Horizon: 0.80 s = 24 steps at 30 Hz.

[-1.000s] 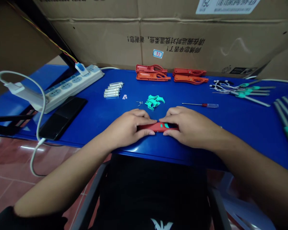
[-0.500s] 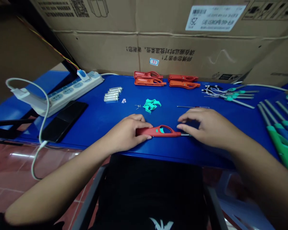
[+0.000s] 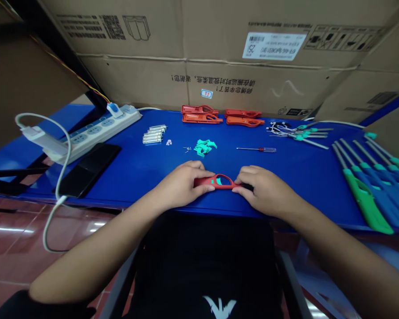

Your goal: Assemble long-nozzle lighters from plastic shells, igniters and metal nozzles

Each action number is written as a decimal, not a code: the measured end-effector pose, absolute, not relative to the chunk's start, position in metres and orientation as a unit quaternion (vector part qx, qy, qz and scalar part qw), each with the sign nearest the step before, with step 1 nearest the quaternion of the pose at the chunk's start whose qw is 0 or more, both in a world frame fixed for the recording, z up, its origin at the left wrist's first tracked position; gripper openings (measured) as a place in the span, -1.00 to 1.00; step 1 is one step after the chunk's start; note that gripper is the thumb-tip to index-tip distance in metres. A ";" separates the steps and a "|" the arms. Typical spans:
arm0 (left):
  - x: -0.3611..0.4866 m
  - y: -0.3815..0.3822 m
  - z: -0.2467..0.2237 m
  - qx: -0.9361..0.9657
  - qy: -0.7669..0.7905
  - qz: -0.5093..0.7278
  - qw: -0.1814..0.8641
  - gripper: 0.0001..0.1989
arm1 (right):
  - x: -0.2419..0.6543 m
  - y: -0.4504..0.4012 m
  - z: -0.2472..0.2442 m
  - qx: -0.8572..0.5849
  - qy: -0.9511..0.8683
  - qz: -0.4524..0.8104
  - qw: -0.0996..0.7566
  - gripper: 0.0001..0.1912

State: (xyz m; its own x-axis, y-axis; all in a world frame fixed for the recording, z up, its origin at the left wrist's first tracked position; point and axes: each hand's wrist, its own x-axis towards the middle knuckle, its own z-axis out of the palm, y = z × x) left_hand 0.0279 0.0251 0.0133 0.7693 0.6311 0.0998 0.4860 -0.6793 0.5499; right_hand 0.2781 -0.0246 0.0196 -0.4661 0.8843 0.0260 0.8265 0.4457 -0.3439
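A red long-neck lighter (image 3: 224,186) with a green trigger lies level in front of me, near the table's front edge. My left hand (image 3: 186,184) is wrapped round its handle end. On the other side, my right hand (image 3: 261,186) grips the front end of the red body with thumb and fingers, and its palm hides the metal tube. Beyond my hands lie a pile of green plastic triggers (image 3: 204,146) and a few small screws (image 3: 187,149). A screwdriver (image 3: 257,149) with a clear handle rests above my right hand.
Red and orange casing halves (image 3: 202,118) line the back by a cardboard box (image 3: 146,84). Clear gas tanks (image 3: 154,134) sit left of centre. Metal tubes with wires (image 3: 301,132) lie back right, several lighters (image 3: 362,195) far right. A power strip (image 3: 93,135) and phone (image 3: 89,170) occupy the left.
My right hand has moved left from beside the metal tube and closed on the front end of the lighter. The left hand keeps its hold. The camera view has shifted slightly.
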 end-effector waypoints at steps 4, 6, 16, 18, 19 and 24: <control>0.031 0.018 0.004 0.898 0.336 0.166 0.231 -0.62 | 0.284 -0.028 0.014 -0.505 -0.834 0.164 0.149 -0.81; 0.032 0.016 0.002 0.905 0.335 0.161 0.207 -0.62 | 0.283 -0.029 0.013 -0.500 -0.843 0.144 0.137 -0.78; 0.028 0.011 0.000 0.934 0.297 0.144 0.139 -0.56 | 0.287 -0.041 0.006 -0.481 -0.863 0.084 0.130 -0.65; 0.028 0.013 0.004 0.936 0.286 0.139 0.151 -0.59 | 0.290 -0.046 0.005 -0.491 -0.855 0.086 0.144 -0.54; 0.028 0.013 0.005 0.935 0.283 0.139 0.160 -0.61 | 0.290 -0.048 0.005 -0.492 -0.853 0.088 0.150 -0.48; 0.032 0.012 0.005 0.929 0.288 0.147 0.179 -0.61 | 0.284 -0.048 0.008 -0.482 -0.852 0.117 0.165 -0.55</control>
State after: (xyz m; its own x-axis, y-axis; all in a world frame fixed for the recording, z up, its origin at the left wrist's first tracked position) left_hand 0.0324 0.0120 0.0052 0.7913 0.5871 0.1707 0.4818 -0.7706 0.4172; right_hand 0.2838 -0.0477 0.0082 -0.4802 0.8609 0.1682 0.7833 0.5071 -0.3596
